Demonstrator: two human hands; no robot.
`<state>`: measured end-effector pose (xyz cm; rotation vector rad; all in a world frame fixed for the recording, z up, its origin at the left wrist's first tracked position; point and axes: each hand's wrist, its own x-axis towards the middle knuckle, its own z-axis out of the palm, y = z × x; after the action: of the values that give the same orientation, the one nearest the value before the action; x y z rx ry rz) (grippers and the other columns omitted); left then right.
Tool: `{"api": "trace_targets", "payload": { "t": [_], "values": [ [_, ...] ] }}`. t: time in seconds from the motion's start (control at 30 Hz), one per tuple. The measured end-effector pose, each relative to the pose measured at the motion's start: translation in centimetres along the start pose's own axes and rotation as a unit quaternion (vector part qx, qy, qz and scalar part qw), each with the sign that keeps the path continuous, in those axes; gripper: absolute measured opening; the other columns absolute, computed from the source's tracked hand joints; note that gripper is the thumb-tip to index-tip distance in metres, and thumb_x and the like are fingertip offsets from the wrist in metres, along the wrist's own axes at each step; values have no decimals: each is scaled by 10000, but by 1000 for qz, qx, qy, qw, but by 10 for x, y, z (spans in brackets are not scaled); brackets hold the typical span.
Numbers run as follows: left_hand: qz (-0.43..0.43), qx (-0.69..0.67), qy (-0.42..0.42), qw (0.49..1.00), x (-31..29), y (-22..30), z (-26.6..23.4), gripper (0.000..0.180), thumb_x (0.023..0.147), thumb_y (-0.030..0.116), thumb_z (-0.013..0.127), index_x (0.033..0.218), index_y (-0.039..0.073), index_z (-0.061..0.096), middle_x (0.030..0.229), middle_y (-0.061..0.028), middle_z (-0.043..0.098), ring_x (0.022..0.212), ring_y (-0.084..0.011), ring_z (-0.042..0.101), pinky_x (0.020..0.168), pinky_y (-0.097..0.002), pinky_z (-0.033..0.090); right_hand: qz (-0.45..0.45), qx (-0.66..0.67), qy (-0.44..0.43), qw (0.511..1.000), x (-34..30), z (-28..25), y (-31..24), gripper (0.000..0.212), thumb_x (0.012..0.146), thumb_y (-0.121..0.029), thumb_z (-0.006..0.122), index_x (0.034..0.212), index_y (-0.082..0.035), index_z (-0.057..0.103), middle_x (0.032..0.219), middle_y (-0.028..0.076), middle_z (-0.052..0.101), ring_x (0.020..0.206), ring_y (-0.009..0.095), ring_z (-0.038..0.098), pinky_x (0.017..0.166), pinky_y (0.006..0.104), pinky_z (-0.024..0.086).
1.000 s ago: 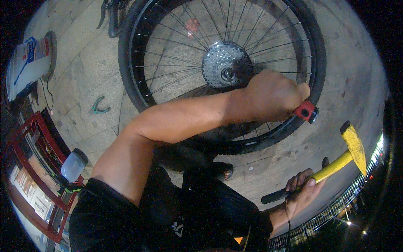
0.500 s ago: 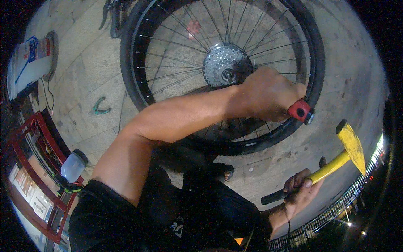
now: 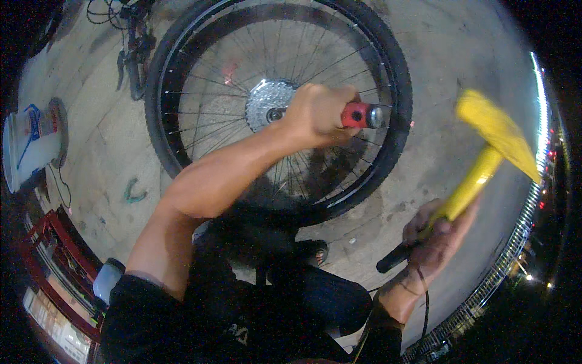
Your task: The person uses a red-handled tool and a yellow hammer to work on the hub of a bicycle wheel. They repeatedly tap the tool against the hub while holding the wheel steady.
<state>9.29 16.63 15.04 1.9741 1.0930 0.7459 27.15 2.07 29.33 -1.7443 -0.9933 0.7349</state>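
A bicycle wheel (image 3: pixel 400 103) with a black tyre and thin spokes lies flat on the pavement before me. At its middle is a silver cassette of sprockets (image 3: pixel 262 100). My left hand (image 3: pixel 318 114) is closed around a red-handled tool (image 3: pixel 354 114) just right of the cassette. The handle's metal-capped end points right; the tool's other end is hidden behind my fist. Off to the right, my right hand (image 3: pixel 447 239) grips a yellow hammer (image 3: pixel 476 179) by its dark lower handle. Its slightly blurred head is raised, well apart from the red tool.
Green-handled pliers (image 3: pixel 134 191) lie on the pavement left of the wheel. Farther left stands a whitish bucket (image 3: pixel 36 142) beside a cord. A red metal frame (image 3: pixel 57 267) fills the lower left. Bicycle parts (image 3: pixel 136 57) lie at the upper left, and my sandalled foot (image 3: pixel 318 252) is below the wheel.
The hammer in my right hand has risen, with its head higher. My left hand keeps hold of the red-handled tool near the cassette. The whole view has shifted, placing the wheel farther left.
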Motion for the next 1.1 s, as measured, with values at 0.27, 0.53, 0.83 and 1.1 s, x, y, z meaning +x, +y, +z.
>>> {"api": "trace_targets", "payload": {
  "t": [0.27, 0.53, 0.83, 1.1],
  "values": [
    [10, -12, 97, 995, 4, -4, 7, 337, 659, 216, 811, 896, 86, 610, 747, -156, 663, 730, -384, 664, 647, -464, 531, -26, -130, -166, 977, 6, -24, 35, 566, 981, -198, 514, 1516, -143, 338, 938, 60, 560, 628, 134, 547, 501, 218, 443],
    [67, 34, 49, 996, -13, -10, 24, 373, 652, 239, 800, 928, 108, 585, 705, -142, 634, 662, -376, 650, 554, -447, 512, -40, 12, 88, 995, 9, -24, -21, 845, 907, -460, 616, 1565, -187, 161, 742, 40, 472, 496, 106, 398, 403, 235, 329],
    [52, 35, 23, 998, -14, 3, 17, 326, 704, 298, 749, 943, 141, 594, 733, -119, 670, 680, -364, 668, 561, -469, 520, -20, -57, 78, 995, -5, -17, -5, 716, 969, -345, 525, 1568, -187, 168, 744, 56, 414, 485, 98, 370, 407, 216, 304],
    [54, -10, 28, 998, -13, 4, 12, 335, 669, 255, 764, 928, 135, 588, 739, -126, 670, 700, -364, 672, 588, -468, 528, -31, -78, 50, 995, -7, -14, -8, 907, 891, -517, 632, 1572, -195, 128, 696, 46, 448, 462, 106, 379, 383, 236, 289]
  ]
}}
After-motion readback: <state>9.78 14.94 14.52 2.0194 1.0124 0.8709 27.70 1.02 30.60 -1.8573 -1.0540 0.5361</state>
